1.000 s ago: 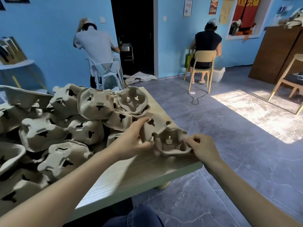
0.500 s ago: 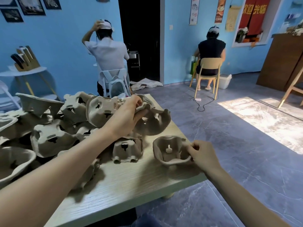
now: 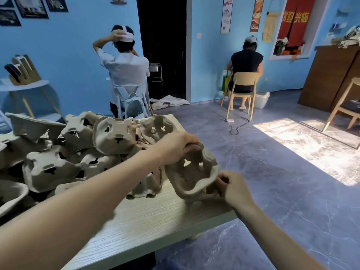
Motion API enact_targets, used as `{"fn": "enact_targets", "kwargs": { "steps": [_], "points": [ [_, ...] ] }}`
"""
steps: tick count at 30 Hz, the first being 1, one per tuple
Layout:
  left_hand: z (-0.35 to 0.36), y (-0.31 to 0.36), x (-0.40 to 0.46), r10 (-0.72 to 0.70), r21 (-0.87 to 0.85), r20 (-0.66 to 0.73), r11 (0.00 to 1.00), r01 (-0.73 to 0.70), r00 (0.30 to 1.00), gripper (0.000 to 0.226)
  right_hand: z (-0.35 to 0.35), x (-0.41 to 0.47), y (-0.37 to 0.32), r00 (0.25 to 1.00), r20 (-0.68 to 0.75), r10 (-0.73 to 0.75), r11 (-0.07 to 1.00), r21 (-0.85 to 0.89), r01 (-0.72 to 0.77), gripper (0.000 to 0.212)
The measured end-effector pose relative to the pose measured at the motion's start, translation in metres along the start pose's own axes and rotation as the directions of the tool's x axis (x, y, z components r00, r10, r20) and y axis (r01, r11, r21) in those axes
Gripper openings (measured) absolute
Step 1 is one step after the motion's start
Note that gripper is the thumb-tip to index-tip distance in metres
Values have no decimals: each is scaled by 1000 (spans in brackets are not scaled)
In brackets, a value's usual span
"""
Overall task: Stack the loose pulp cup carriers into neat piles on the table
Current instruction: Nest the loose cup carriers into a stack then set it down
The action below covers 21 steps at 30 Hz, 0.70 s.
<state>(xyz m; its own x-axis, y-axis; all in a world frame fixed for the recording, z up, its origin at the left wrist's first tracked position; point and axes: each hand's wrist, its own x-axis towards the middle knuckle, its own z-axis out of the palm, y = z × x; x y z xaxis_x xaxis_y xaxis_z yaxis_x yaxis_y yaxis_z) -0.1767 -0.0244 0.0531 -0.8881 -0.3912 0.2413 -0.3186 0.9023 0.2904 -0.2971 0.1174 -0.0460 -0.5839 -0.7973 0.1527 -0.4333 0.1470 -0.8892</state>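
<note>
A heap of pulp cup carriers [image 3: 64,158] is lying on the left of the table [image 3: 155,217]; one tilted carrier [image 3: 191,174] is sitting near its right edge, between left hand [image 3: 175,147] and right hand [image 3: 234,189]

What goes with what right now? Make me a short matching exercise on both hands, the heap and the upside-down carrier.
Things:
1. left hand
2. right hand
3. loose heap
4. upside-down carrier

States:
A. pinches the near rim of the carrier on the table corner
B. unsorted, on the table's left part
C. grips the top edge of a tilted carrier
D. lies on the table beside the tilted carrier

Pairs: 1-C, 2-A, 3-B, 4-D
</note>
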Motion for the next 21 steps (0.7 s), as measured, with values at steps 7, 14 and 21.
{"fn": "enact_targets", "kwargs": {
  "steps": [7, 14, 21],
  "points": [
    [19, 4, -6, -115, 87, 234, 991, 97, 965, 44, -1, -1, -1, 996, 39, 84, 996, 8, -84, 38],
    [28, -12, -38, -180, -88, -11, 980, 178, 984, 40, 2, 1, 3, 995, 35, 96, 995, -6, -96, 24],
    [44, -19, -31, -173, -90, -30, 981, 170, 985, 37, 5, 6, 16, 994, 50, 100, 986, 128, -106, 37]
  ]
}}
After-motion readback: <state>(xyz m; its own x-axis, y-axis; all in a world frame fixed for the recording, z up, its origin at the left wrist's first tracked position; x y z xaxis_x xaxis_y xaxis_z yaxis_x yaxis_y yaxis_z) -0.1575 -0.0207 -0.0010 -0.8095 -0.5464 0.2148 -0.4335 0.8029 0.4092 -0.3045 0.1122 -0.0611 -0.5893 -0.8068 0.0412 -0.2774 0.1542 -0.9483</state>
